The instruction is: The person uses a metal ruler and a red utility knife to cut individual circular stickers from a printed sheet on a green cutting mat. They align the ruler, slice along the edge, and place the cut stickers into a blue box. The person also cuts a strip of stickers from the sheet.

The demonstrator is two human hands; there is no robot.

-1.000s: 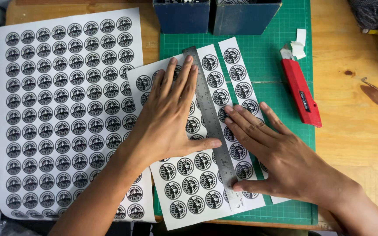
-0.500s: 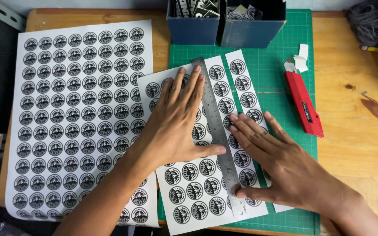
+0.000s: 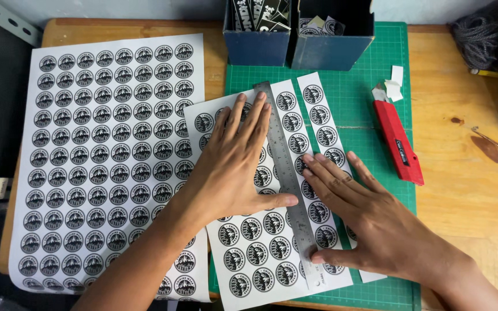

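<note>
My left hand lies flat, fingers spread, on a white sheet of round black stickers that rests on a green cutting mat. A steel ruler runs slantwise down that sheet; my left thumb touches its left edge. My right hand lies flat on the narrow sticker strips to the right of the ruler, its fingertips and thumb against the ruler's right edge. Neither hand grips anything.
A large full sticker sheet covers the left of the wooden table. A red utility knife lies on the mat's right side beside white paper scraps. Two dark blue boxes stand at the back. Dark cord sits far right.
The view has shifted, so everything sits lower and more to the right in frame. Both hands stay flat on the sheet by the ruler, hardly moved.
</note>
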